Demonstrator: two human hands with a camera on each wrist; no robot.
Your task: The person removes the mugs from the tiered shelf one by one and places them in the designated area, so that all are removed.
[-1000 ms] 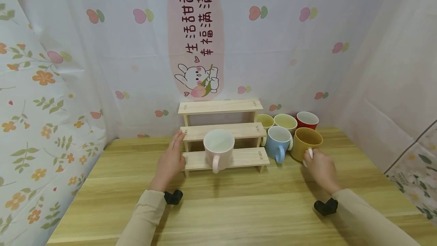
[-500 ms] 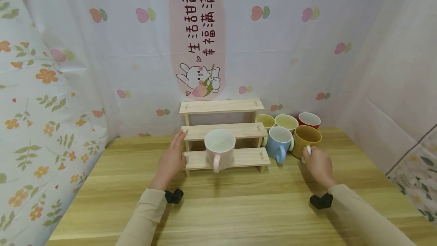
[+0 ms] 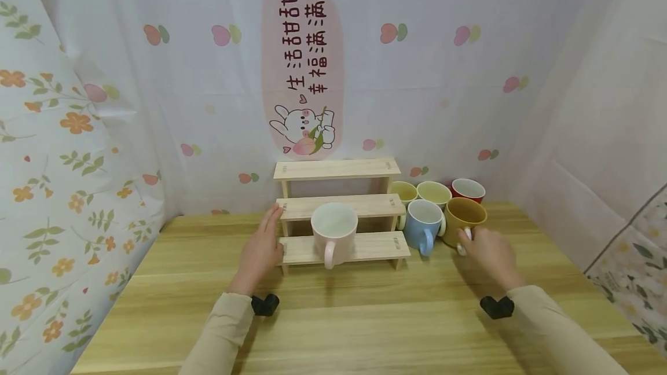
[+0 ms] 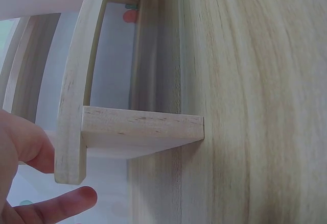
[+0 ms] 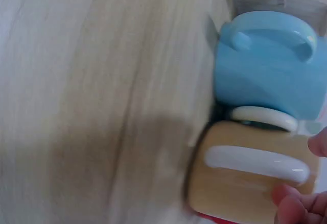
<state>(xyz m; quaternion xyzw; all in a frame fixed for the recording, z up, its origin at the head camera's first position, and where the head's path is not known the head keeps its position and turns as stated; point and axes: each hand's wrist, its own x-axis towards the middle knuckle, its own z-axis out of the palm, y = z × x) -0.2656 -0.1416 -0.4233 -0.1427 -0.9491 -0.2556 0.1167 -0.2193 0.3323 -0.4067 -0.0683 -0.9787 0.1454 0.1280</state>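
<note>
In the head view, my right hand (image 3: 490,250) is at the white handle of a mustard-yellow mug (image 3: 465,219). The right wrist view shows thumb and fingertips on either side of that handle (image 5: 258,163), the thumb a little apart from it. Close by stands a blue mug (image 3: 423,221), its handle towards me. My left hand (image 3: 259,253) rests at the left end of a three-tier wooden stand (image 3: 339,207). Its fingers extend to the middle tier and the thumb to the lowest plank (image 4: 71,132). A pale pink mug (image 3: 335,233) sits upright on the lowest tier.
Behind the front mugs stand two pale yellow-green mugs, one at the stand's right leg (image 3: 404,191) and one beside it (image 3: 434,191), plus a red mug (image 3: 469,188) with a white inside. A wooden tabletop (image 3: 354,328) lies in front. Patterned cloth (image 3: 438,85) hangs behind.
The mustard mug has shifted slightly left, nearer the blue mug, with my right hand at its handle. The left hand stays at the stand. The head view has tilted a little.
</note>
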